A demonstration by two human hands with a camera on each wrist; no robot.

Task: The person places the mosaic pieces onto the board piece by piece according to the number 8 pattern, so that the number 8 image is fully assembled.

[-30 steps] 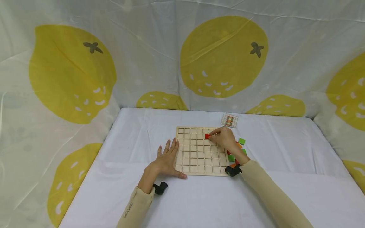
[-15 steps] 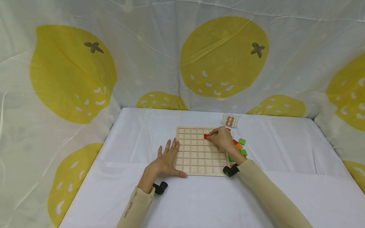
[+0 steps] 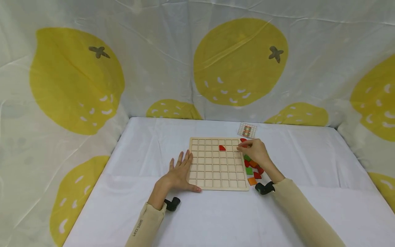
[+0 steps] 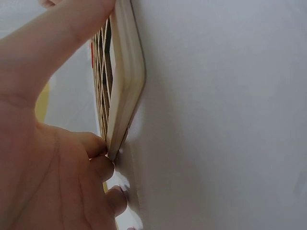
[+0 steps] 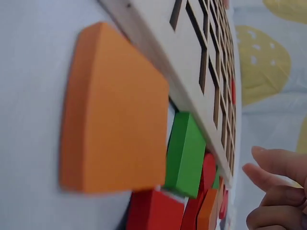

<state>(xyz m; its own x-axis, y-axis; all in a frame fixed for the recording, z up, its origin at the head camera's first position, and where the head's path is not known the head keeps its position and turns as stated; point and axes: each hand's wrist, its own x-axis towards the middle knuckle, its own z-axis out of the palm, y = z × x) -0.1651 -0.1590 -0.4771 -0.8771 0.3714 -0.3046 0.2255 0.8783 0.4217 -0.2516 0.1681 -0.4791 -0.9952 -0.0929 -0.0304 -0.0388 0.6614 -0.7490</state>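
A pale wooden grid board lies flat on the white cloth. One red quarter-round piece sits in a cell toward its far side. My left hand rests spread at the near left corner, fingers along the left edge and thumb by the front edge. Over the board's far right edge is my right hand, thumb and forefinger extended. In the right wrist view, nothing shows between those fingertips. Loose pieces lie beside the board under that hand, including an orange square, a green square and a red piece.
Behind the board's far right corner lies a small card printed with a coloured grid pattern. Lemon-print fabric hangs behind and at both sides of the table. Each wrist carries a small black camera.
My right hand has let go of the red quarter-round piece, left in its cell, and moved right to the board's edge. More loose pieces show now. The left hand stays put.
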